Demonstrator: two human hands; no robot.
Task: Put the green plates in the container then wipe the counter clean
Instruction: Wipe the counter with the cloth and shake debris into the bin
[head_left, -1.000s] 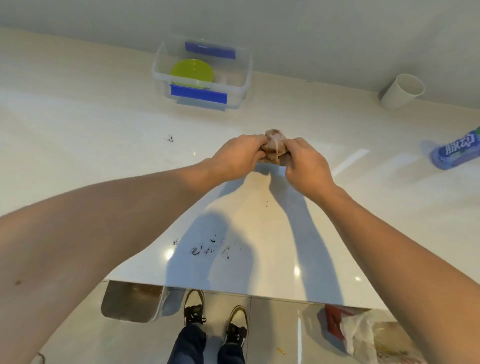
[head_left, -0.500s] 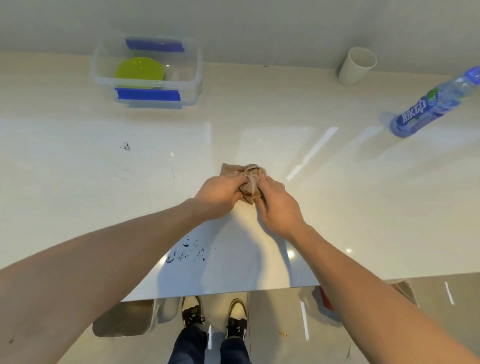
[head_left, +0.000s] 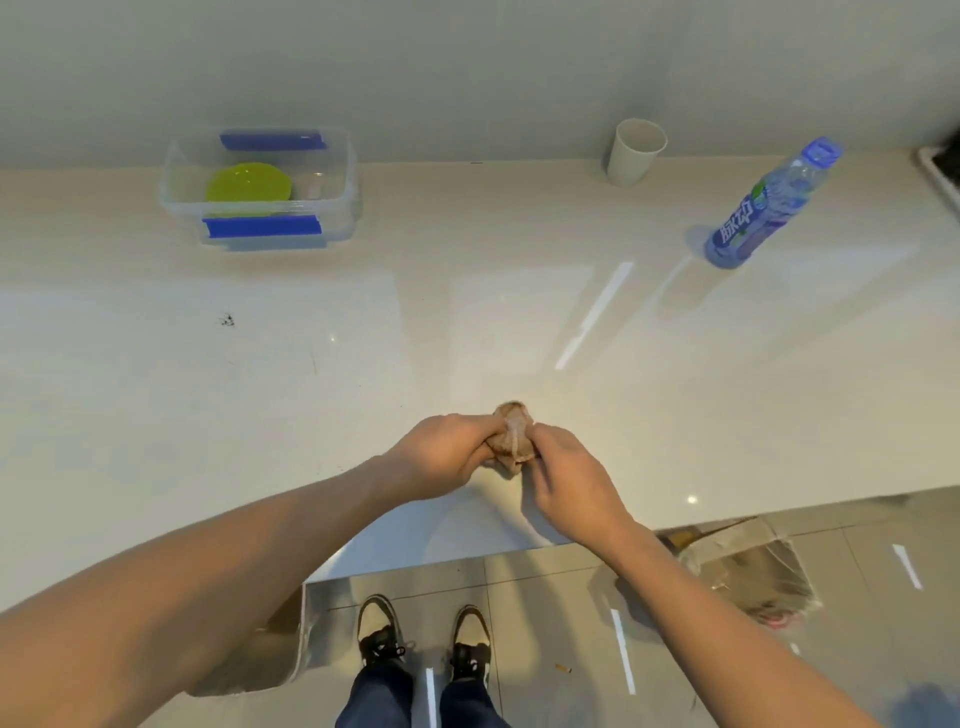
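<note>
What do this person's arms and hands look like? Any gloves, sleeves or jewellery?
Both forearms are bare up to the frame edge, with no sleeves showing. The left hand and right hand wear no gloves, and no watch, bracelet or ring is visible. A small dark mark sits on the left forearm.

Bare forearms (head_left: 291, 540), dark jeans (head_left: 415, 699) — black-and-white sneakers (head_left: 382, 631)

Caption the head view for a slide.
Both hands bunch a brown cloth over the counter; green plates sit in the container.
</note>
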